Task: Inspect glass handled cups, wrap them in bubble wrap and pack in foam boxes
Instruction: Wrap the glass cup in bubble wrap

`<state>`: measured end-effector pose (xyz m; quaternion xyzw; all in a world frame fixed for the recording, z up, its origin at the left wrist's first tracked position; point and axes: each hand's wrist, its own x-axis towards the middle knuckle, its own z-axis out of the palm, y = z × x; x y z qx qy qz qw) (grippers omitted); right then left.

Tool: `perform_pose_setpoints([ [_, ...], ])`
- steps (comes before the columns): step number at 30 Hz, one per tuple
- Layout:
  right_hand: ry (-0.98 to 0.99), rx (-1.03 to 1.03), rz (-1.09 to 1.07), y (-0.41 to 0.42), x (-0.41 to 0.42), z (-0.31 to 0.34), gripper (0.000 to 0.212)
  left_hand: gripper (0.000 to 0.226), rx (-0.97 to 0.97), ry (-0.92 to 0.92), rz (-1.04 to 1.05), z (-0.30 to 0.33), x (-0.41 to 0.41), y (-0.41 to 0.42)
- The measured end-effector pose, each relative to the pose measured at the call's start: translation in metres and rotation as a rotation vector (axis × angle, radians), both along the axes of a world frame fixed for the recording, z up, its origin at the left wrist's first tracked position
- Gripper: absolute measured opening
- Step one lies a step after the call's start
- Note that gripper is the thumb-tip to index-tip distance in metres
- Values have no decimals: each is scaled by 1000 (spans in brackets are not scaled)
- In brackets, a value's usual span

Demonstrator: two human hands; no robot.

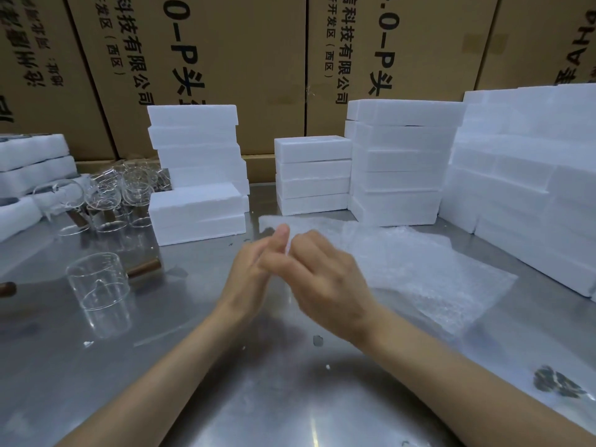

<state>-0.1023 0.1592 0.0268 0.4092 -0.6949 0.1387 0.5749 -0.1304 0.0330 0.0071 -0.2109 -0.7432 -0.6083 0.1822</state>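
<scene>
Over the steel table (290,398) both hands meet, left (248,272) and right (325,279) pinching a bubble wrap sheet (419,269).

Foam boxes (400,162) wall the table's (258,398) back and right; a glass cup (96,285) stands left; near edge lies open

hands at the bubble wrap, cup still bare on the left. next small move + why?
Probably peel one sheet free and lay it flat near the table edge. Both the left hand and the right hand meet at the near corner of the bubble wrap, seemingly pinching a sheet; the blur hides the grip. The glass cup stands unwrapped on the table.
</scene>
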Motion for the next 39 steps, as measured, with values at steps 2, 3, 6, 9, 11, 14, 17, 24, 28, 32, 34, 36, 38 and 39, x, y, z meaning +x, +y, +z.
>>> perform_pose_setpoints([
  [2,-2,49,29,-5,2,-4,34,49,-1,-83,-23,-1,-3,0],
  [3,-3,65,37,-6,2,-6,35,42,78,-159,-67,0,-4,0],
  [6,-31,100,53,-6,1,-8,27,39,194,-234,-69,1,-6,-3],
  [9,-105,72,79,-2,-2,-4,14,24,332,-168,39,7,-7,-8],
  [11,-152,-13,40,5,-7,0,20,17,385,-112,130,12,-8,-13],
  [14,-278,-294,-39,20,-18,6,25,17,459,-122,207,15,-12,-23],
  [17,-519,-601,-95,38,-31,5,26,20,524,-166,302,15,-21,-36],
  [24,-1129,-413,-408,59,-55,-18,36,28,99,-293,537,1,-35,-76],
  [28,-1271,-168,-467,54,-52,-17,32,56,-306,-221,810,-2,-26,-75],
  [32,-1339,-188,-392,55,-51,-15,33,50,-539,6,863,2,-16,-57],
  [34,-1362,-268,-296,55,-51,-14,32,50,-537,-131,670,2,-14,-45],
  [36,-1363,-364,-180,54,-50,-11,29,55,-539,-310,524,-2,-11,-35],
  [38,-1344,-442,-89,54,-50,-9,25,54,-603,-381,522,-7,-11,-31],
  [39,-1327,-480,-60,55,-51,-8,22,51,-629,-387,537,-8,-12,-31],
])
